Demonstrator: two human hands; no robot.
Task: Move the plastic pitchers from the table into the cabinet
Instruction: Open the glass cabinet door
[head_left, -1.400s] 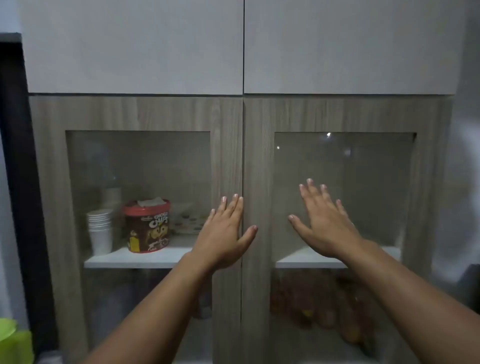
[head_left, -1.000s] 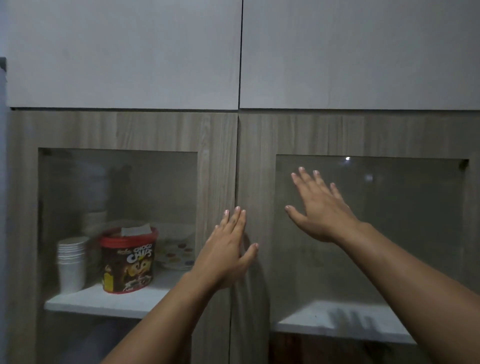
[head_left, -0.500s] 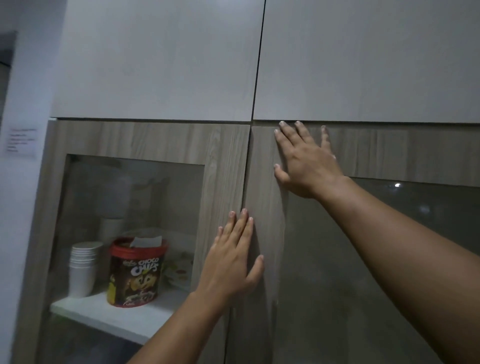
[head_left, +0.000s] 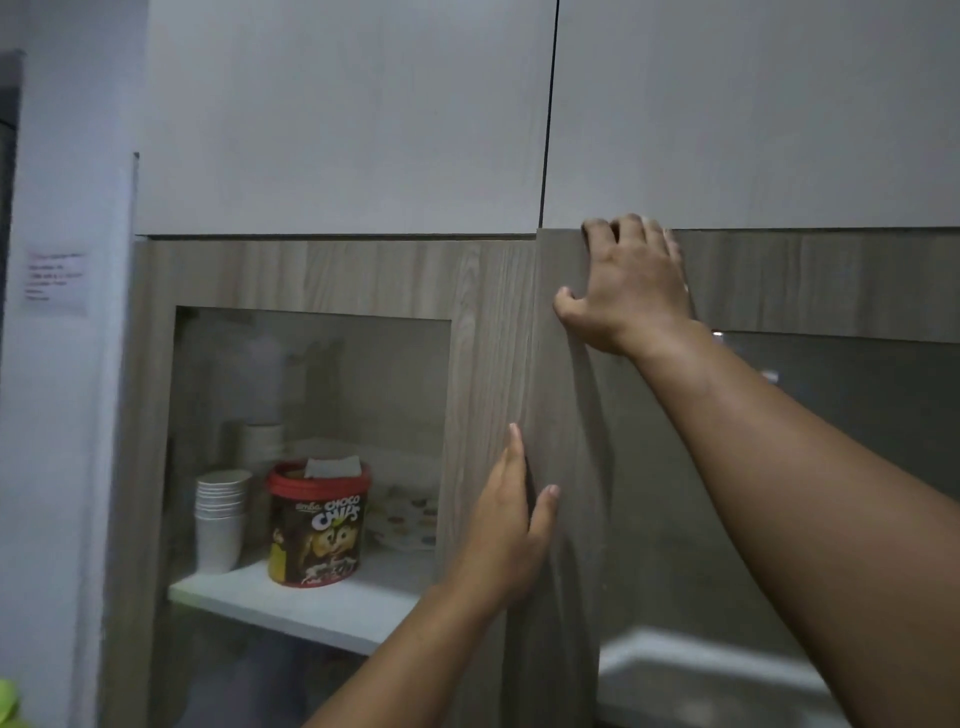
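The left hand (head_left: 511, 525) stayed flat and empty beside the door seam; farther up, the right hand (head_left: 631, 283), splayed flat half a second before, had hooked its fingers over the right cabinet door (head_left: 831, 280) top edge, likely starting to open it; no pitchers showed

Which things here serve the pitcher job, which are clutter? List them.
Job: right cabinet door, right hand hooked on its top edge, left hand flat at the door seam.
Clutter: Choco Chips tub, paper cup stack, wall note.
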